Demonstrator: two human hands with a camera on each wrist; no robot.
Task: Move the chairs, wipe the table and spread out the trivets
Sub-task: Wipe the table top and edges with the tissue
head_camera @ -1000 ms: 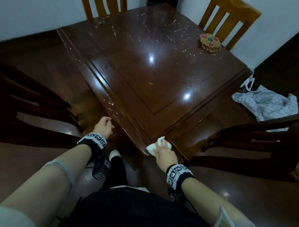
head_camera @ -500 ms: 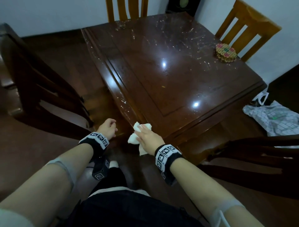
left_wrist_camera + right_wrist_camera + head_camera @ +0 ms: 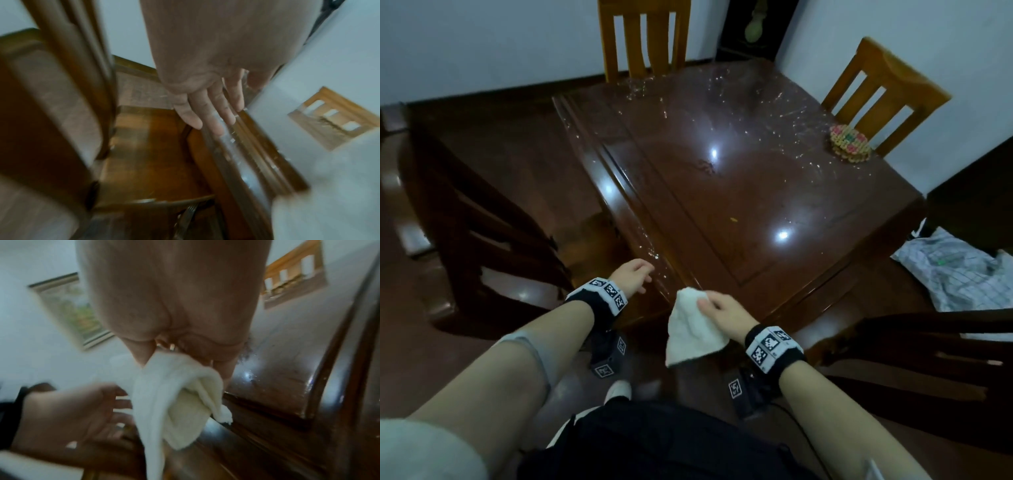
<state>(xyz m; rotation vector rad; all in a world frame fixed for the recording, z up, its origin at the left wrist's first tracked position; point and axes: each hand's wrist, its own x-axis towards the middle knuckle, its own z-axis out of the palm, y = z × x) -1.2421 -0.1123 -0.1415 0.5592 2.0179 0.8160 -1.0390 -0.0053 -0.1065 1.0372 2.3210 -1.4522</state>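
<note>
A dark wooden table [image 3: 722, 192] with a glossy top fills the middle of the head view. My right hand [image 3: 717, 310] pinches a white cloth [image 3: 690, 329] that hangs off the table's near corner; the cloth [image 3: 172, 402] droops below the fingers in the right wrist view. My left hand [image 3: 631, 274] hovers open just left of that corner, fingers [image 3: 207, 113] straight above the table edge [image 3: 236, 154]. A stack of beaded trivets [image 3: 850, 144] sits at the table's far right edge.
Two light wooden chairs stand at the far side, one [image 3: 643, 37] at the back and one [image 3: 883, 89] behind the trivets. Dark chairs stand pulled out at the left [image 3: 465, 219] and right [image 3: 928, 346]. A checked bag [image 3: 962, 274] lies on the floor at right.
My right hand has carried the cloth leftward off the near corner and lifted it so it hangs loose. My left hand has opened and risen toward the table edge. The view has shifted left.
</note>
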